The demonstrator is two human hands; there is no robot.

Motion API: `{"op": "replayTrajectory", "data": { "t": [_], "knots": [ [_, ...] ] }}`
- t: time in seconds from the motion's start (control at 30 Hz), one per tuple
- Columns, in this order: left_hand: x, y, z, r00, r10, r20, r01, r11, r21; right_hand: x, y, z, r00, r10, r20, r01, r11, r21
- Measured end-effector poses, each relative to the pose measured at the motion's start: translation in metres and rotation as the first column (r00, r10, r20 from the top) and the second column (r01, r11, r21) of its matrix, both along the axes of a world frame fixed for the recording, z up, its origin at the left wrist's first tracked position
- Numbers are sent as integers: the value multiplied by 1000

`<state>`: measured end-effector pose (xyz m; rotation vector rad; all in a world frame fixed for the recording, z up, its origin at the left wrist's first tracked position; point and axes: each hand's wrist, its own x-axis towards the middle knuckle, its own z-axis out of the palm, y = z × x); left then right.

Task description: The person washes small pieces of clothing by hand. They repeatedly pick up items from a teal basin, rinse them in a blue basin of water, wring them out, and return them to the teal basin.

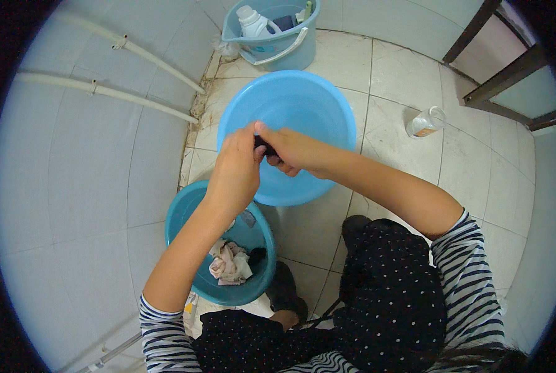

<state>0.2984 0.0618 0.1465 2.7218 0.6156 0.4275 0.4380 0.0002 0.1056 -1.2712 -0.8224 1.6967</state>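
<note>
Above the light blue plastic basin [306,100], my left hand [236,163] and my right hand [289,149] meet with a small bunched piece of dark cloth [265,145] gripped between them. Fingers cover much of the cloth, so its kind cannot be told. Partly beneath my left forearm stands a teal plastic basin [203,291], which holds crumpled pale pink and cream cloths [230,263], a black cloth [258,256] and a grey piece [248,218].
A blue bucket [278,58] beyond the basin holds a white detergent bottle [254,23] and other items. A clear plastic container [425,122] lies on the tiled floor at right. White pipes [143,100] run along the left wall; a dark-framed door [506,77] stands at upper right.
</note>
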Motion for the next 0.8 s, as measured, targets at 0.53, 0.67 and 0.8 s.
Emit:
{"op": "replayTrajectory", "data": {
  "t": [0.53,0.67,0.8],
  "knots": [
    [14,16,-38,896,356,-264,-110,-399,-910,13,30,-33,327,-464,823,-425,705,567],
    [6,45,-62,942,218,-254,-222,-161,-962,9,32,-42,290,-435,852,-410,748,522],
    [10,25,-64,962,270,26,-234,873,-428,2,41,-93,521,-494,696,-40,801,598]
  ]
}}
